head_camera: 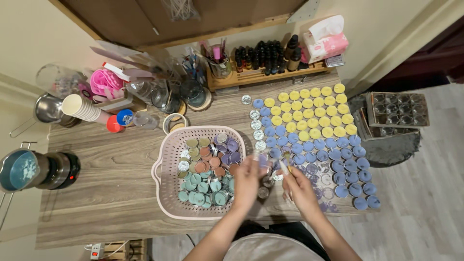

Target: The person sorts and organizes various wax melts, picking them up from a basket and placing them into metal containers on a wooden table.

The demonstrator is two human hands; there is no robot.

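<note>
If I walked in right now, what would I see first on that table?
Probably the big patch of little round candles on the right of the table: yellow candles at the back, blue candles in front. Next, the pink basket in the middle, full of green, brown and purple ones. Just beside it, the left hand and right hand work close together over the blue ones, the right holding something thin.

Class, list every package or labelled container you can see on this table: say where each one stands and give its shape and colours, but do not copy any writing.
Tissue box: back right on the wooden shelf, pink box, white tissue sticking up.
Dropper bottles: back shelf, left of the tissue box, small dark bottles with black caps.
Paper cups: left side, white stack lying on its side.
</note>
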